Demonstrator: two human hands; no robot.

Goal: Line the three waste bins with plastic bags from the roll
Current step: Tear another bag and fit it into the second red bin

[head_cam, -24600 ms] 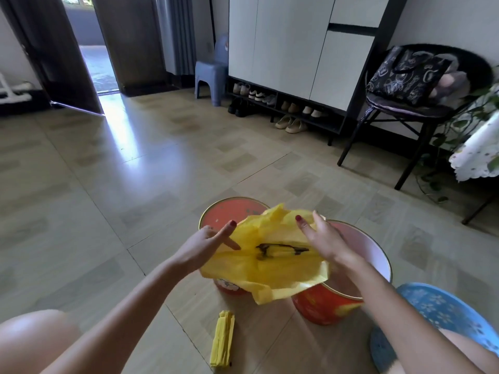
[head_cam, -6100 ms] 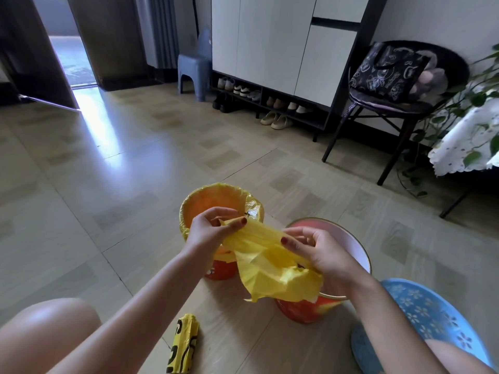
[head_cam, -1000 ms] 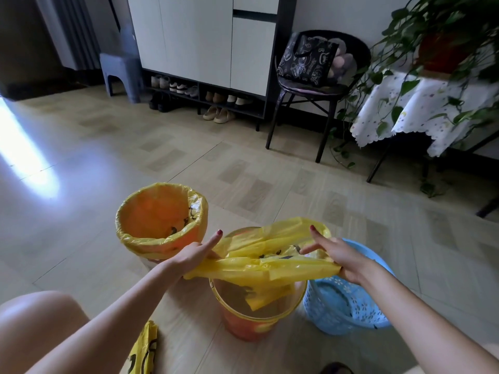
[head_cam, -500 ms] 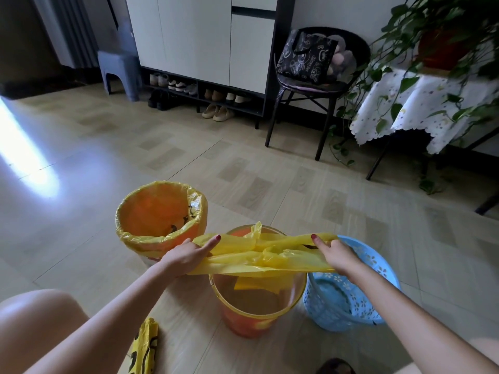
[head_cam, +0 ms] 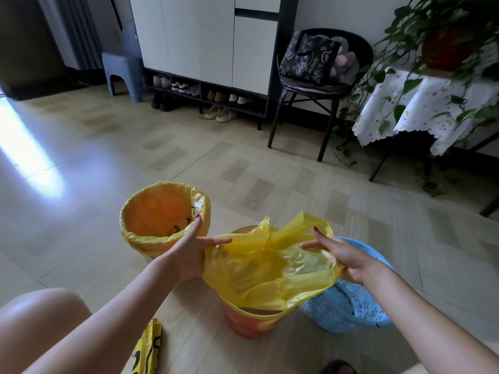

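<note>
A yellow plastic bag is spread open over the middle orange bin, draping over its near rim. My left hand grips the bag's left edge, thumb raised. My right hand grips its right edge. The left orange bin stands lined with a yellow bag folded over its rim. A blue perforated bin stands at the right with no bag in it, partly behind my right arm. The yellow bag roll lies on the floor near my knee.
A black chair with a dark bag stands behind the bins. A table with a white cloth and trailing plant is at the right. A shoe cabinet and grey stool line the far wall.
The bag went from a stretched flat band to an opened mouth pulled down over the middle bin. Both hands moved lower and closer to me.
</note>
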